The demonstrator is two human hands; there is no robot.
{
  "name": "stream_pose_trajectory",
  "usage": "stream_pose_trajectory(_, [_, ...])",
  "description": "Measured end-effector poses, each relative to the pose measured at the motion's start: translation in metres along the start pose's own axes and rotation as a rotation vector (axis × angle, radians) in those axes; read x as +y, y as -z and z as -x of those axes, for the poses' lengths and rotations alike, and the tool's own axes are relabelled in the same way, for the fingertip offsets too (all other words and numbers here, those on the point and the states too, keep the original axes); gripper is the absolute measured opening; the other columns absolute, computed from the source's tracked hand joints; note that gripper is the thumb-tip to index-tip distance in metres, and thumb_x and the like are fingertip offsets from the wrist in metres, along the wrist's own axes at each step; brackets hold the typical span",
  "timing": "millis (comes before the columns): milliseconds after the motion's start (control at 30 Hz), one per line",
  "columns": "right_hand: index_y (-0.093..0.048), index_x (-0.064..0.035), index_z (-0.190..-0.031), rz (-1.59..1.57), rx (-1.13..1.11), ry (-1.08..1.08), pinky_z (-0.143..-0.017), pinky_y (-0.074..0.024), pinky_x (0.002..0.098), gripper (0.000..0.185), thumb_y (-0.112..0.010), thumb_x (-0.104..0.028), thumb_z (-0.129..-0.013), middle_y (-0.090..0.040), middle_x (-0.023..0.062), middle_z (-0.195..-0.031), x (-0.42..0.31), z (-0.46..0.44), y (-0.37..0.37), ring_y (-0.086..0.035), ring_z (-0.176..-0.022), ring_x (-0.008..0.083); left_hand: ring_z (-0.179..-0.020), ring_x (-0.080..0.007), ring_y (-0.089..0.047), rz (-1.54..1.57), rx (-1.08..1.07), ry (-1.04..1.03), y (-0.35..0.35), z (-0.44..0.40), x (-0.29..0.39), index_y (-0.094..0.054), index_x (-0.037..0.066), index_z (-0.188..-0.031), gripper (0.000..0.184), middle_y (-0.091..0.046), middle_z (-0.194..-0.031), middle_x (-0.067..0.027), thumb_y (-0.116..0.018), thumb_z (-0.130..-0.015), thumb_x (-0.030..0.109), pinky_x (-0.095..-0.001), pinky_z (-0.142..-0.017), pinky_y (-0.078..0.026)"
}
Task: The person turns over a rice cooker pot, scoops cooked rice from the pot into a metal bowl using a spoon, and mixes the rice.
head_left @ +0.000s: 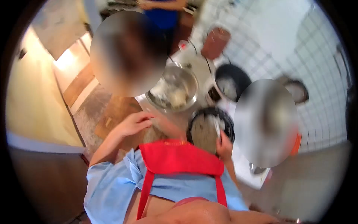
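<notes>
My right hand is closed around a slim whitish utensil, whose kind is too blurred to name. It slants over a black round pan that holds something brownish grey, perhaps liquid. Away to the left, my left hand is raised in the air. Its fingers are bent and pressed together, and a small pale spot shows at their tips. Past the hands stands a wide steel bowl with a pale dough-like lump and white stuff in it. A blurred forearm-like shape lies between my hands.
A black pot with pale contents stands behind the pan. A reddish-brown board-like object is near the tiled wall. A small metal dish sits at the right. Another person in blue stands across the table.
</notes>
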State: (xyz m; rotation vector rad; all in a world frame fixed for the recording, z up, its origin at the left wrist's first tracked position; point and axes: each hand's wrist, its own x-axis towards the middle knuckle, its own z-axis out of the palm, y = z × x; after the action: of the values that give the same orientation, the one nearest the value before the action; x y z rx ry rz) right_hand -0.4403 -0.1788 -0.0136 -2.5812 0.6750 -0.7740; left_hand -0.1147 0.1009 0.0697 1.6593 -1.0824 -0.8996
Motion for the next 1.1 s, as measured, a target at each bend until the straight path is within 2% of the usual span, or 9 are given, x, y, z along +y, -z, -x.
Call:
stream_pose_trajectory(33, [-0.051, -0.0022, -0.121, 0.026, 0.011, 0.023, -0.074, -0.0498, 0.0392, 0.042, -0.059, -0.011, -0.081, -0.061, 0.0193, -0.104, -0.001, -0.001, 0.0, -0.061, -0.087, 0.0337, -0.082, -0.0236, -0.06, -0.291, -0.212, 0.009, -0.028, -0.019, -0.017, -0.045, 0.0, -0.124, 0.044, -0.062, -0.091, -0.0143, -0.058, -0.087, 0.019, -0.0315, -0.074, -0.047])
stream_pose_trajectory(133, [-0.052, -0.004, -0.118, 0.039, 0.021, -0.046, -0.068, -0.0495, 0.0411, 0.039, -0.06, -0.011, -0.081, -0.062, 0.0176, -0.097, -0.004, 0.005, 0.001, -0.061, -0.08, 0.0347, -0.093, -0.0317, -0.06, -0.105, -0.351, 0.11, -0.11, -0.053, -0.016, -0.034, 0.001, -0.131, 0.058, -0.061, -0.096, -0.0218, -0.059, -0.085, 0.024, -0.0371, -0.081, -0.045])
stream_pose_trajectory(367, [-0.051, -0.0074, -0.119, 0.095, 0.014, -0.272, -0.069, -0.0491, 0.0429, 0.036, -0.056, -0.015, -0.084, -0.061, 0.0187, -0.1, -0.027, 0.004, 0.003, -0.06, -0.081, 0.0368, -0.098, -0.0428, -0.056, -0.153, 0.075, -0.092, -0.168, -0.104, -0.035, -0.028, 0.001, -0.134, 0.064, -0.057, -0.103, -0.0288, -0.056, -0.08, 0.018, -0.0416, -0.087, -0.043])
stream_pose_trajectory(500, [-0.048, -0.0053, -0.119, -0.053, -0.048, -0.281, -0.07, -0.0487, 0.0431, 0.033, -0.052, -0.014, -0.087, -0.06, 0.0215, -0.095, -0.032, 0.017, 0.016, -0.059, -0.082, 0.0378, -0.102, -0.0429, -0.054, -0.362, -0.041, 0.021, -0.164, -0.157, -0.014, -0.03, 0.001, -0.134, 0.063, -0.055, -0.108, -0.0298, -0.051, -0.076, 0.011, -0.0428, -0.089, -0.042])
stream_pose_trajectory(600, [-0.047, -0.0053, -0.118, 0.1, -0.341, -0.594, -0.069, -0.0481, 0.0447, 0.031, -0.049, -0.014, -0.088, -0.059, 0.0196, -0.09, -0.048, 0.003, 0.062, -0.059, -0.079, 0.0376, -0.105, -0.0413, -0.052, -0.418, -0.146, -0.165, -0.164, -0.189, -0.019, -0.039, 0.007, -0.132, 0.054, -0.055, -0.112, -0.0253, -0.047, -0.078, 0.006, -0.0419, -0.091, -0.04])
stream_pose_trajectory(767, [-0.06, -0.0046, -0.092, 0.521, -0.548, -0.203, -0.064, -0.0496, 0.0429, 0.018, -0.05, -0.009, -0.077, -0.061, 0.0152, -0.084, -0.011, -0.005, 0.094, -0.062, -0.076, 0.032, -0.102, -0.0392, -0.052, -0.613, -0.347, -0.355, -0.187, -0.228, 0.002, -0.045, 0.013, -0.129, 0.049, -0.055, -0.113, -0.0213, -0.053, -0.081, 0.007, -0.0429, -0.088, -0.042])
stream_pose_trajectory(900, [-0.066, -0.0058, -0.065, 0.522, -0.682, -0.001, -0.057, -0.0511, 0.0411, 0.014, -0.054, -0.009, -0.07, -0.064, 0.0132, -0.069, -0.012, -0.027, 0.082, -0.064, -0.065, 0.0308, -0.1, -0.0367, -0.051, -0.64, -0.249, -0.627, -0.198, -0.243, -0.001, -0.047, 0.014, -0.128, 0.05, -0.055, -0.106, -0.0177, -0.059, -0.08, 0.009, -0.0411, -0.087, -0.043])
stream_pose_trajectory(1000, [-0.068, -0.0057, -0.064, 0.542, -0.875, 0.1, -0.057, -0.0515, 0.04, 0.013, -0.056, -0.01, -0.067, -0.065, 0.0134, -0.068, -0.018, -0.045, 0.074, -0.064, -0.066, 0.0302, -0.1, -0.0374, -0.051, -0.591, -0.096, -0.577, -0.189, -0.214, 0.002, -0.046, 0.01, -0.127, 0.051, -0.055, -0.105, -0.0184, -0.061, -0.078, 0.011, -0.0412, -0.087, -0.043])
stream_pose_trajectory(1100, [-0.068, -0.0053, -0.066, 0.59, -1.014, 0.213, -0.057, -0.0519, 0.0391, 0.013, -0.056, -0.009, -0.066, -0.065, 0.0139, -0.069, -0.016, -0.055, 0.065, -0.065, -0.067, 0.0302, -0.105, -0.0353, -0.052, -0.512, 0.035, -0.191, -0.179, -0.155, 0.005, -0.045, 0.006, -0.127, 0.053, -0.054, -0.111, -0.02, -0.062, -0.077, 0.011, -0.039, -0.089, -0.042])
